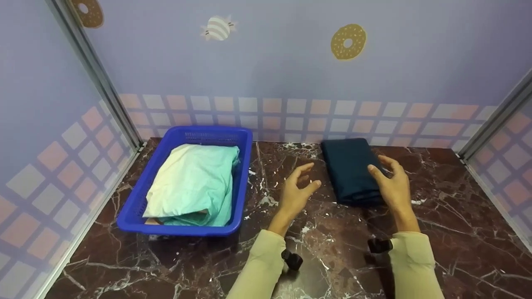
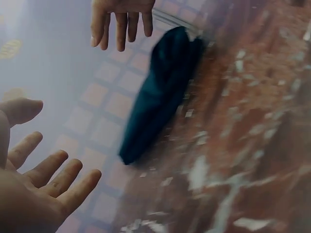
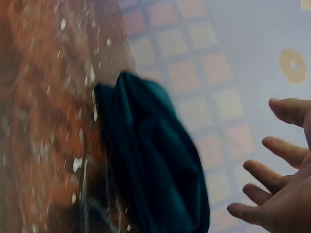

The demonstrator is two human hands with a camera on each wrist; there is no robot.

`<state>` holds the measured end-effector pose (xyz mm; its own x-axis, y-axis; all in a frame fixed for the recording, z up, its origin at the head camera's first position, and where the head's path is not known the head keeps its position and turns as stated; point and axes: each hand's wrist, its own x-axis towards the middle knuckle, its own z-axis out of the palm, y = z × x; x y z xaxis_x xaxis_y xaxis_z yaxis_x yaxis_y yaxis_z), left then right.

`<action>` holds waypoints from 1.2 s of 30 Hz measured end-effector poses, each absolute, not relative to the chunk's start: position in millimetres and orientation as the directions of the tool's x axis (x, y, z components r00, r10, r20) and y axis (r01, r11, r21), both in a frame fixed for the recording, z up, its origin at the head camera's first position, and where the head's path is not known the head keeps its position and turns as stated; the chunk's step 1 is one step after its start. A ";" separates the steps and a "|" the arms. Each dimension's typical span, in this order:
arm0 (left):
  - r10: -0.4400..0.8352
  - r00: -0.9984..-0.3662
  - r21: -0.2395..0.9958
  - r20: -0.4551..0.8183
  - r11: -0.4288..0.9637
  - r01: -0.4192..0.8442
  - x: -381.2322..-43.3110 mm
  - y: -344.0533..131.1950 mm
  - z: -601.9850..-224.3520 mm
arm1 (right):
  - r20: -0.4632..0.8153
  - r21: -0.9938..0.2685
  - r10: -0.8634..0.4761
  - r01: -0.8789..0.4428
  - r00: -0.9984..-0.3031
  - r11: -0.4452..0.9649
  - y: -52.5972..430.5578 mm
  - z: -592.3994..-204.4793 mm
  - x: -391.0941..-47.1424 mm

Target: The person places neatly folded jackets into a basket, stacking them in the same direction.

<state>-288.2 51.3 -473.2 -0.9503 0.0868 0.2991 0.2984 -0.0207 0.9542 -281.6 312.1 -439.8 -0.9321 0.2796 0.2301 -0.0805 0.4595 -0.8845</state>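
A folded dark teal cloth (image 1: 351,170) lies on the marbled tabletop, right of centre. My left hand (image 1: 296,191) hovers to its left with fingers spread and loosely bent, apart from the cloth. Over the cloth's right edge is my right hand (image 1: 392,182), its fingers apart and holding nothing. In the left wrist view the cloth (image 2: 160,92) stands between both hands, touched by neither. The right wrist view shows the bundled folds of the cloth (image 3: 150,155) beside the spread fingers of the right hand (image 3: 277,179).
A blue plastic basket (image 1: 245,182) stands on the left of the table (image 1: 316,257), with a folded pale green and cream cloth (image 1: 195,178) in it. Behind rises a lilac wall (image 1: 274,62) with donut and candy prints. Side panels flank the table.
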 end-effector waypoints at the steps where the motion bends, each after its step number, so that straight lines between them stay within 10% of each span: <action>1: 0.094 -0.950 0.955 0.296 -0.032 0.294 -288.6 53.7 -476.9 | 0.210 -0.890 0.288 -0.060 -0.934 0.453 314.4 -441.8 -282.5; 36: 0.292 -0.954 0.975 -0.067 -0.185 -0.125 -300.5 80.6 -503.8 | -0.163 -0.878 0.114 0.197 -0.980 0.436 339.0 -478.5 -292.4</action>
